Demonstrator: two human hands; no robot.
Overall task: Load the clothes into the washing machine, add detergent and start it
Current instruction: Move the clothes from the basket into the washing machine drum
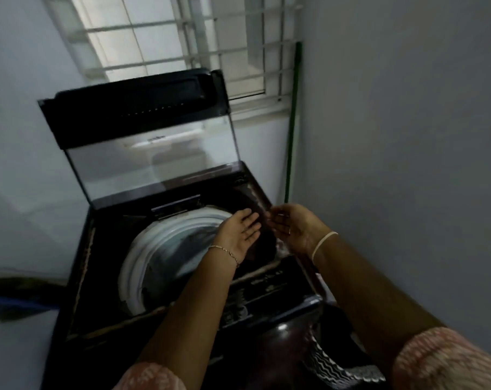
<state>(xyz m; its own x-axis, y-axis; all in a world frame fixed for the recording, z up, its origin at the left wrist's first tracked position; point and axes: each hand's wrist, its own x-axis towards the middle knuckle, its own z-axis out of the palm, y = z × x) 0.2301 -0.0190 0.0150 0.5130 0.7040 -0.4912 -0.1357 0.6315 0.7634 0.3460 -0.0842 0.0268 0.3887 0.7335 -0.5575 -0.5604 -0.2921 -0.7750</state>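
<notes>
Glossy dark plastic washing machine (78, 277), clear glass lid (154, 161), smooth white plastic drum rim (143, 249), patterned cloth (328, 358).

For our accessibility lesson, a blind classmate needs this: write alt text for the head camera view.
A person's left hand and right hand are held close together, palms showing, above the white drum of a washer with its lid raised. Something dark and blurred lies between them.

Barred window (165, 32), green pole (293, 114)

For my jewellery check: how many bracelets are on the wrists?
2: a thin chain on the left wrist, a pale band on the right wrist.
</notes>
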